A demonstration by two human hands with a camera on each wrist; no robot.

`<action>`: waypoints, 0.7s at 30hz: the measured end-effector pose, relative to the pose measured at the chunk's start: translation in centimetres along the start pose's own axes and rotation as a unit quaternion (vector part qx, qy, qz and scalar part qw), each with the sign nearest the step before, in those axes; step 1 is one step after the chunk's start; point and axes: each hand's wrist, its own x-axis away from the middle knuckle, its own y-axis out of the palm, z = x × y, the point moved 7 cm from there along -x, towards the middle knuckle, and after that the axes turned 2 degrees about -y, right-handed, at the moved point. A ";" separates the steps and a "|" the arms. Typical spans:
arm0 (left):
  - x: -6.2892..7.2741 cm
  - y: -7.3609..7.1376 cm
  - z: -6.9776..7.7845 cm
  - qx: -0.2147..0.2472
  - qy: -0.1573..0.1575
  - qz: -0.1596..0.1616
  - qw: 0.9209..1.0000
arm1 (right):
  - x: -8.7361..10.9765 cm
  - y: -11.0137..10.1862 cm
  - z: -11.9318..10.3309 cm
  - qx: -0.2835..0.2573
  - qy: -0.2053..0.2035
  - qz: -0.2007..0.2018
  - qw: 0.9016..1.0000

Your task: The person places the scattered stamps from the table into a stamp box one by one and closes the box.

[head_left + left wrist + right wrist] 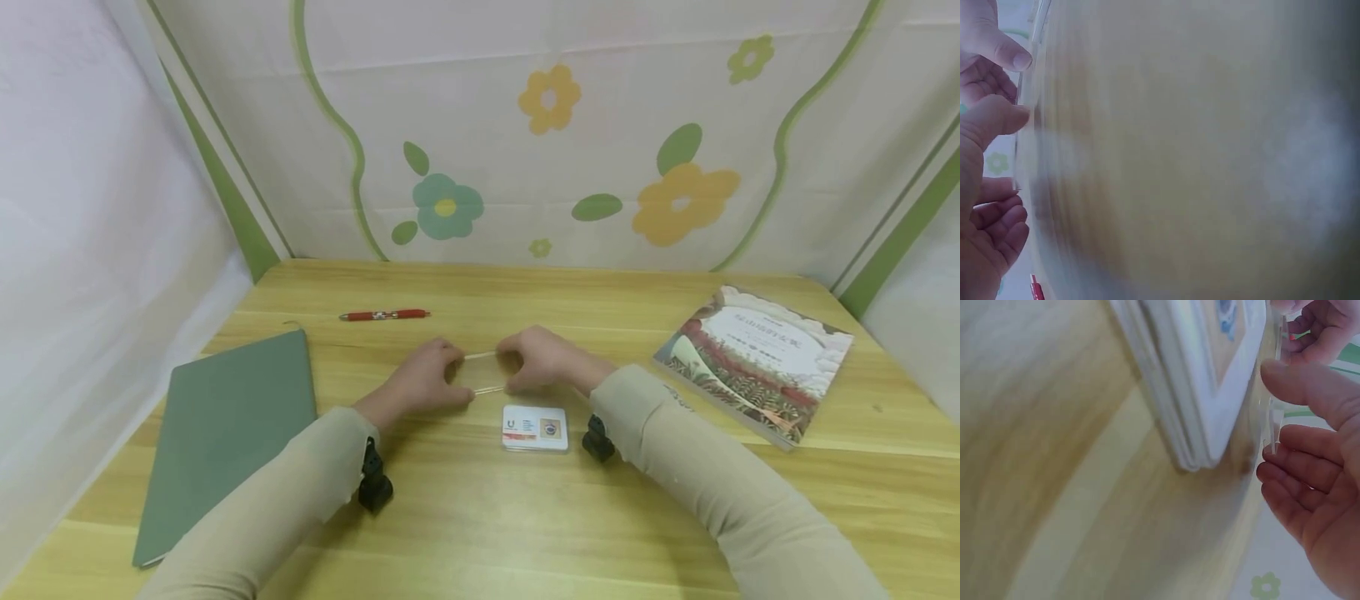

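Between both hands is a thin, clear, flat piece (489, 390) that looks like a transparent plastic cover; only its bright edges stand out. My left hand (427, 377) pinches its left end between thumb and fingers. At the opposite end, my right hand (543, 360) grips it the same way, with a clear edge (1272, 425) showing by the fingers in the right wrist view. Just in front of the hands lies a small white card case (535, 428) with a printed card face; in the right wrist view its side (1179, 406) looks layered.
A green notebook (232, 417) lies at the left, partly behind the left sleeve. Farther back is a red pen (385, 315). A paperback book (757, 358) with an illustrated cover sits at the right. A flower-patterned curtain (495, 150) hangs behind the wooden table (465, 517).
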 end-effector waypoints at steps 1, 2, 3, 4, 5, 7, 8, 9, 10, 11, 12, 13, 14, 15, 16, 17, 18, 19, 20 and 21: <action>0.0 0.0 0.0 0.003 0.001 0.003 1.000 | 0.0 -0.1 -0.1 -0.001 -0.006 0.003 1.000; 0.0 -0.1 0.0 0.006 0.001 0.005 1.000 | 0.1 -0.1 -0.1 -0.001 -0.011 0.005 1.000; 0.0 -0.1 0.0 0.008 0.002 0.008 1.000 | 0.1 -0.2 -0.1 -0.002 -0.014 0.005 1.000; 0.0 -0.1 0.0 0.009 0.003 0.009 1.000 | 0.2 -0.3 -0.2 -0.002 -0.020 0.006 1.000; 0.0 -0.1 0.1 0.010 0.005 0.011 1.000 | 0.3 -0.4 -0.2 0.000 -0.024 0.007 1.000; 0.0 -0.1 0.3 0.008 0.010 0.012 1.000 | 0.6 -0.6 -0.4 0.009 -0.038 0.011 0.999; 0.1 -0.1 0.4 0.005 0.013 0.013 1.000 | 0.8 -0.7 -0.4 0.015 -0.047 0.012 0.999; 0.1 -0.1 0.5 0.003 0.017 0.013 1.000 | 0.9 -0.8 -0.6 0.020 -0.059 0.016 0.998; 0.2 -0.1 0.6 0.001 0.023 0.014 1.000 | 1.1 -0.9 -0.6 0.027 -0.070 0.020 0.997; 0.3 -0.2 0.8 -0.002 0.031 0.015 0.999 | 1.2 -0.9 -0.7 0.033 -0.079 0.024 0.996; 0.4 -0.3 1.0 -0.004 0.041 0.016 0.999 | 1.4 -1.0 -0.7 0.039 -0.091 0.029 0.995; 0.5 -0.4 1.2 -0.005 0.051 0.019 0.999 | 1.5 -1.0 -0.7 0.041 -0.097 0.033 0.994; 0.6 -0.5 1.4 -0.007 0.063 0.021 0.998 | 1.7 -1.1 -0.7 0.041 -0.105 0.036 0.993; 0.7 -0.6 1.5 -0.010 0.074 0.024 0.997 | 1.9 -1.1 -0.7 0.041 -0.111 0.040 0.992; 0.8 -0.6 1.7 -0.012 0.087 0.027 0.996 | 2.1 -1.1 -0.7 0.040 -0.114 0.042 0.992; 0.9 -0.7 1.8 -0.016 0.099 0.030 0.995 | 2.3 -1.2 -0.7 0.037 -0.116 0.044 0.992; 1.0 -0.7 1.9 -0.018 0.111 0.033 0.993 | 2.5 -1.2 -0.7 0.033 -0.117 0.044 0.992; 1.1 -0.8 2.0 -0.020 0.121 0.035 0.992 | 2.7 -1.2 -0.8 0.029 -0.117 0.043 0.992; 1.2 -0.8 2.1 -0.022 0.132 0.036 0.990 | 3.0 -1.2 -0.9 0.024 -0.118 0.044 0.992; 1.3 -0.8 2.3 -0.020 0.142 0.038 0.989 | 3.3 -1.3 -0.9 0.020 -0.118 0.044 0.992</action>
